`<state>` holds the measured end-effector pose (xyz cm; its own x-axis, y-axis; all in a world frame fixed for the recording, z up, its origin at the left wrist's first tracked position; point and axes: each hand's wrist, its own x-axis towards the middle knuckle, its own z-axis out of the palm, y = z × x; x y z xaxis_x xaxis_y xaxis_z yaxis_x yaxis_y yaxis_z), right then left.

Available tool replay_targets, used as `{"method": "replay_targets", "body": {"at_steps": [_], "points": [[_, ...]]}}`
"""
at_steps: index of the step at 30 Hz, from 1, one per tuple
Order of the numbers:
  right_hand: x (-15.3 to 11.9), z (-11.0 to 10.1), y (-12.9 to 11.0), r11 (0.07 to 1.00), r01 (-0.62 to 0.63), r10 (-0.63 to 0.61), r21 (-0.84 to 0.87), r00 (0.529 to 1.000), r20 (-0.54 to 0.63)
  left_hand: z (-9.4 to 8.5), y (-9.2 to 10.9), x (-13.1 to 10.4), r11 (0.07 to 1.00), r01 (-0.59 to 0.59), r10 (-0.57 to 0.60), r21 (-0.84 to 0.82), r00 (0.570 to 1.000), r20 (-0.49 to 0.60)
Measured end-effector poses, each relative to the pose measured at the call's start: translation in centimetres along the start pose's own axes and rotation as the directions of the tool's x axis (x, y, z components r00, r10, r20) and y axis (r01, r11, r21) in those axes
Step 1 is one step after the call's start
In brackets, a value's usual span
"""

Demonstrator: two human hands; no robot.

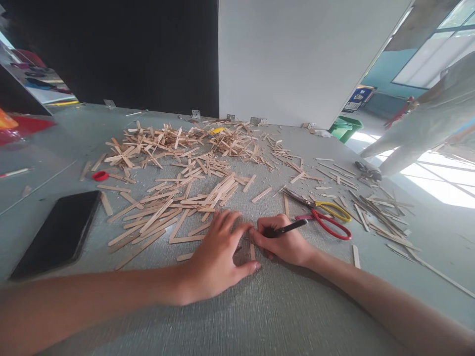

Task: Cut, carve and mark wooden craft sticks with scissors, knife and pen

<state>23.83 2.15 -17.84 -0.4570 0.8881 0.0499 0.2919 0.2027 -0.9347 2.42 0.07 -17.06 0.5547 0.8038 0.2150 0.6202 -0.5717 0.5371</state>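
My right hand [284, 242] is closed around a black pen [293, 227], its lower end hidden by the fingers. Just left of it my left hand [218, 252] lies spread on the table, thumb and fingers apart. Between the two hands a short wooden stick [253, 251] shows upright in view, close to the left thumb and the right fingertips. Many flat wooden sticks [159, 215] lie loosely beyond and left of my left hand. Scissors [326, 217] with one yellow and one red handle rest open beyond my right hand.
A black phone [59, 232] lies at the left, near a red ring [100, 176]. Farther back are a heap of sticks [148, 143] and a yellow object [217, 131] before black and white panels. Thin strips [389, 222] and keys [368, 170] lie at the right.
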Motion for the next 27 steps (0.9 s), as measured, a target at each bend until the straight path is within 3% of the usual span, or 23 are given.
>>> {"method": "replay_targets", "body": {"at_steps": [27], "points": [[-0.05, 0.29, 0.08, 0.995, -0.087, 0.090, 0.055, 0.994, -0.057, 0.16, -0.27, -0.10, 1.000, 0.000, 0.000, 0.019, 1.000, 0.004]]}}
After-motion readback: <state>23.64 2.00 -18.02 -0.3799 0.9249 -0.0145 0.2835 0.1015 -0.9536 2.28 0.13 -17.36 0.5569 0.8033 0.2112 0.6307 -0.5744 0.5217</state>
